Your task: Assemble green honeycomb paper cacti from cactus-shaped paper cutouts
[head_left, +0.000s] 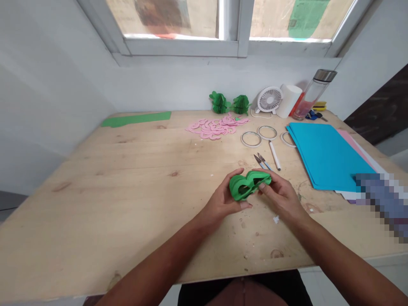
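In the head view, I see the bare left hand and bare right hand close together, both gripping the layered green paper piece with two oval openings — it is held up over the pale wooden table, just below the view's centre toward five o'clock. Beyond it at twelve lie pink curly paper cutouts, with small blue-handled snips and a white capped marker at one — a stack of bright blue sheets sits at three.
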### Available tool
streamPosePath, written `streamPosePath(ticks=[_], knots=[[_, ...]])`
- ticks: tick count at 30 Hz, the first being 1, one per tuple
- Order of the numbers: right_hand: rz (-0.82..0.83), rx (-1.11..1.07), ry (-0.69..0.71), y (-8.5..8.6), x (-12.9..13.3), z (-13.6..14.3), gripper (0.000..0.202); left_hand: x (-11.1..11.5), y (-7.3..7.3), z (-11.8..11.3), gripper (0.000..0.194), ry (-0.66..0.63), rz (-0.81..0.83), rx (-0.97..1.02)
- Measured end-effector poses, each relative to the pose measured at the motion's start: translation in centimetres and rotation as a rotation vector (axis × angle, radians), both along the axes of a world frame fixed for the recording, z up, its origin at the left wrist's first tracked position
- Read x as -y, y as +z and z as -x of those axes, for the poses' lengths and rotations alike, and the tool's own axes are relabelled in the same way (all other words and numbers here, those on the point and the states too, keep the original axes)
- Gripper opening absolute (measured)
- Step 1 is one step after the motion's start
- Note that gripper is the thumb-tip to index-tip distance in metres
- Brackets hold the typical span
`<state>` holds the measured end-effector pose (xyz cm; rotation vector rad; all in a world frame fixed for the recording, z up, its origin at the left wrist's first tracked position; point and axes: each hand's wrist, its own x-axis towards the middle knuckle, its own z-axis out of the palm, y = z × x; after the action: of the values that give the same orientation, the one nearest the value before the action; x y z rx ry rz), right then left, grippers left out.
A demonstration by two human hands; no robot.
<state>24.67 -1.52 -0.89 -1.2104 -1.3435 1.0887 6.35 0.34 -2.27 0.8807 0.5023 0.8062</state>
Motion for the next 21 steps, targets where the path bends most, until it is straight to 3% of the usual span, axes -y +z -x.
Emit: streamPosePath(ticks=[2, 4, 7, 10, 21], knots=[[-0.026, 0.002, -0.030, 0.1, -0.1, -0.2, 0.034, -0.3, -0.2, 0.1, 0.083, -0.107, 0.017, 0.098], [-0.031, -0.008, -0.044, 0.1, -0.1, -0.3, 0.033, -0.5, -0.4, 0.2, 0.075, -0.155, 0.072, 0.161], [-0.001, -0.033, -0.040, 0.1, -0.1, -0.3, 0.035, -0.7, -0.5, 0.2, 0.051, -0.132, 0.136, 0.144], [0.041, -0.061, -0.047, 0.2, 0.1, -0.2, 0.038, -0.7, -0.3, 0.3, 0.040, -0.101, 0.113, 0.102], [0.044, 0.033, -0.002, -0.8, 0.3, -0.7, 0.042, -0.4, -0.2, 0.3, 0.067, -0.160, 0.019, -0.025]])
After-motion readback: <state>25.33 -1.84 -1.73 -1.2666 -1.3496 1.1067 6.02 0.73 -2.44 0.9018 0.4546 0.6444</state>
